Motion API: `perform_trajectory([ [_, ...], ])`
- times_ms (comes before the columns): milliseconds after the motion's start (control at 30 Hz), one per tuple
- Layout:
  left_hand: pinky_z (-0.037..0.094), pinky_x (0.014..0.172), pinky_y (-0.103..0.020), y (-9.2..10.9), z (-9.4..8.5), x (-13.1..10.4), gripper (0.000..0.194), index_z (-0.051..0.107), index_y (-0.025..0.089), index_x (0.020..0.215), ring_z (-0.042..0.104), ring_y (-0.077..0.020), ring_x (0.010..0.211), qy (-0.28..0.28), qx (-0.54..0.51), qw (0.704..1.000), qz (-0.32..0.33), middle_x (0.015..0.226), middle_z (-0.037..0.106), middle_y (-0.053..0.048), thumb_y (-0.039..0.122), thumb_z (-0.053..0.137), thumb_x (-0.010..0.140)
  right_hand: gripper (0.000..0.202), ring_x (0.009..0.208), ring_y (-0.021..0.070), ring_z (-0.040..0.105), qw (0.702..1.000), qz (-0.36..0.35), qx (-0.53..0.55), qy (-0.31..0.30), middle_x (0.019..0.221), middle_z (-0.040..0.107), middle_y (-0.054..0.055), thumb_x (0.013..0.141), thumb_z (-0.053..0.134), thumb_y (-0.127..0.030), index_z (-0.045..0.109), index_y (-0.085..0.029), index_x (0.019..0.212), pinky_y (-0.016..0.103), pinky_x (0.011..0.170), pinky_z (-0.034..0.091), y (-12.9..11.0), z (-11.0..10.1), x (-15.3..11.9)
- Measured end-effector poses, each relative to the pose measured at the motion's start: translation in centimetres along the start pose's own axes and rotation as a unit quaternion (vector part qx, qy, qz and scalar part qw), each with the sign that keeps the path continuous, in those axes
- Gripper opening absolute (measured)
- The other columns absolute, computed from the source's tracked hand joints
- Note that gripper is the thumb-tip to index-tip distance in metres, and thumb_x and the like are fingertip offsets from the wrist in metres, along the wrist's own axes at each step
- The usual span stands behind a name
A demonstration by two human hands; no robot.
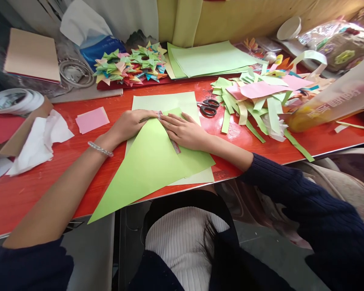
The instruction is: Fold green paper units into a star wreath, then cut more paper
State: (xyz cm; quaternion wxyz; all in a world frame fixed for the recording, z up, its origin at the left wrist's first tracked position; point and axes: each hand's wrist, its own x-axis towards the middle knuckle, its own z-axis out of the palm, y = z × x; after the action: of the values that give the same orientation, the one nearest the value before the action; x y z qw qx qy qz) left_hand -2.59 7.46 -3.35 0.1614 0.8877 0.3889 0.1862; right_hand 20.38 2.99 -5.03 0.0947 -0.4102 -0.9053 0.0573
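Note:
A bright green sheet of paper [145, 161] is folded, with one long corner hanging over the table's front edge. It lies on a paler green sheet [176, 101]. My left hand [132, 125], a beaded bracelet at its wrist, has its fingertips together at the folded sheet's top point. Flat on the green paper, fingers spread, rests my right hand [183, 131]. A narrow patterned strip [176, 147] shows partly beneath the right hand, and a bit of the same pattern appears between the two hands' fingertips.
Black-handled scissors [209, 108] lie right of the sheets, beside a heap of paper strips [261, 97]. Pink paper squares [92, 120] are at left, near tape rolls [13, 101] and tissue [42, 137]. Folded paper stars [132, 64] and green sheets [212, 56] sit behind. A tall translucent container [333, 97] leans at right.

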Motion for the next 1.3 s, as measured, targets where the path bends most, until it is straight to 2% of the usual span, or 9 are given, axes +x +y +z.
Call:
perform_trajectory([
  [167,0.046,0.096,-0.024,-0.2,0.1,0.9,0.044,0.07,0.023,0.11,0.063,-0.0132,0.111,0.027,0.043,0.998,-0.029,0.118,0.069,0.007,0.049,0.04,0.092,0.054,0.145,0.0272,0.026,1.0,0.002,0.003,-0.004,0.157,0.029,0.007,0.098,0.023,-0.028,0.033,-0.014,0.149,0.056,0.115,0.018,-0.1,0.0,0.0],
  [333,0.05,0.082,-0.025,0.2,-0.6,2.7,0.047,0.071,0.018,0.103,0.063,-0.009,0.088,0.099,-0.087,0.984,-0.123,0.097,0.074,0.011,0.056,0.049,0.085,0.054,0.146,0.0267,0.025,1.0,-0.006,-0.005,-0.009,0.158,0.028,0.008,0.098,0.022,-0.028,0.033,-0.013,0.149,0.055,0.116,0.017,0.1,-0.1,-0.1],
  [600,0.054,0.093,-0.036,0.0,-6.7,2.8,0.057,0.063,0.011,0.122,0.063,-0.0165,0.099,0.238,-0.162,0.95,-0.12,0.116,0.068,-0.001,0.052,0.066,0.082,0.05,0.143,0.0241,0.032,0.998,0.027,0.036,0.037,0.153,0.039,0.008,0.099,0.026,-0.029,0.042,-0.014,0.144,0.051,0.116,0.022,-0.1,-0.1,0.0],
  [733,0.055,0.095,-0.044,-0.7,-7.5,0.2,0.05,0.069,0.015,0.115,0.065,-0.0213,0.098,0.166,-0.171,0.96,-0.151,0.109,0.072,-0.001,0.046,0.073,0.077,0.048,0.14,0.0231,0.038,0.985,0.102,0.102,0.096,0.15,0.041,0.014,0.095,0.03,-0.018,0.049,-0.007,0.137,0.043,0.114,0.032,0.8,0.0,-0.1],
  [833,0.053,0.096,-0.047,-1.4,-7.0,-1.3,0.041,0.073,0.017,0.108,0.064,-0.0246,0.097,0.064,-0.129,0.966,-0.214,0.104,0.074,0.0,0.043,0.071,0.076,0.054,0.138,0.0214,0.041,0.974,0.122,0.139,0.133,0.151,0.041,0.013,0.087,0.029,-0.006,0.051,-0.01,0.136,0.043,0.11,0.038,1.4,0.1,-0.3],
  [933,0.049,0.098,-0.047,-1.5,-6.9,-2.0,0.043,0.069,0.022,0.116,0.064,-0.0256,0.1,-0.027,-0.062,0.965,-0.252,0.115,0.071,-0.001,0.046,0.061,0.082,0.049,0.136,0.0221,0.044,0.971,0.128,0.134,0.15,0.146,0.047,0.014,0.088,0.03,-0.009,0.057,-0.01,0.129,0.044,0.11,0.039,1.3,0.0,-0.4],
  [1100,0.036,0.111,-0.043,0.9,-7.4,-3.1,0.048,0.059,0.019,0.128,0.05,-0.0301,0.127,-0.057,0.155,0.963,-0.214,0.14,0.054,-0.006,0.043,0.04,0.091,0.053,0.135,0.028,0.045,0.976,0.142,0.09,0.139,0.146,0.047,0.016,0.09,0.046,-0.025,0.047,-0.006,0.139,0.045,0.112,0.036,0.8,-1.1,-0.8],
  [1200,0.037,0.11,-0.041,2.4,-6.7,-4.0,0.056,0.057,0.018,0.13,0.048,-0.0309,0.13,-0.178,0.176,0.952,-0.178,0.139,0.054,-0.008,0.05,0.04,0.088,0.061,0.117,0.0352,0.059,0.973,0.201,0.062,0.092,0.134,0.058,0.018,0.087,0.052,-0.028,0.042,-0.009,0.144,0.051,0.095,0.048,1.2,-1.9,-1.1],
  [1300,0.038,0.108,-0.041,3.2,-5.6,-4.1,0.067,0.053,0.017,0.135,0.046,-0.0322,0.131,-0.269,0.165,0.938,-0.142,0.141,0.052,-0.01,0.059,0.04,0.085,0.057,0.091,0.0329,0.067,0.971,0.226,0.023,0.079,0.11,0.071,0.016,0.087,0.043,-0.02,0.043,-0.011,0.144,0.048,0.079,0.052,1.6,-2.2,-1.3],
])
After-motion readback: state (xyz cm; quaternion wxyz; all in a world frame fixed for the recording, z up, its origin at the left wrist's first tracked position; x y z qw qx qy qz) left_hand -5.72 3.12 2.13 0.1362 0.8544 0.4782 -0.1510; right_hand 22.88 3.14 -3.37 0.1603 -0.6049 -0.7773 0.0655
